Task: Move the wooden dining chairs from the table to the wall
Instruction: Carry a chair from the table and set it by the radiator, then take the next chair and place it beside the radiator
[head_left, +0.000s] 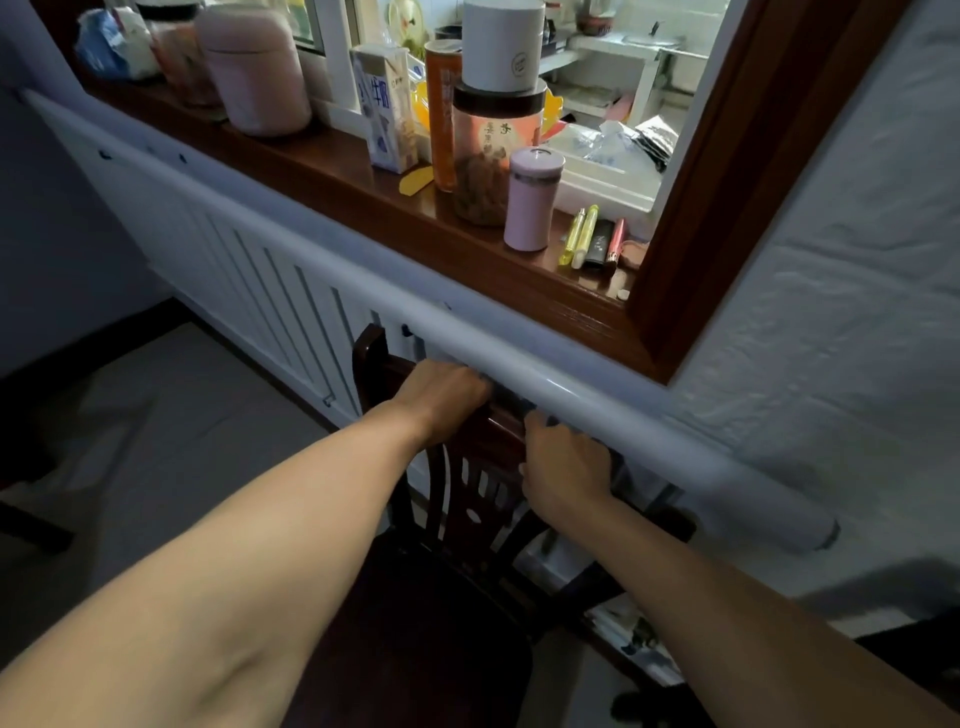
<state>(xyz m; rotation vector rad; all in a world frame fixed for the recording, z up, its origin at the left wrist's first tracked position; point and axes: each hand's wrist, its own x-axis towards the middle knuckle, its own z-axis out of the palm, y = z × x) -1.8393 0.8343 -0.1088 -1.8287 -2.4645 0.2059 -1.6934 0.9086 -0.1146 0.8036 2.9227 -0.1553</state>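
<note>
A dark wooden dining chair (457, 587) stands right below me, its carved backrest close against the white radiator (270, 291) and the wall. My left hand (441, 397) is closed over the left part of the backrest's top rail. My right hand (563, 467) grips the same rail further right, just under a thick white pipe (597, 395). The seat is dark and partly hidden by my forearms.
A brown wooden window sill (374, 202) above the pipe carries jars, a milk carton, a pink bottle and several pens. A white textured wall (831, 312) is on the right. Grey floor (156, 441) lies to the left, with dark furniture at the left edge.
</note>
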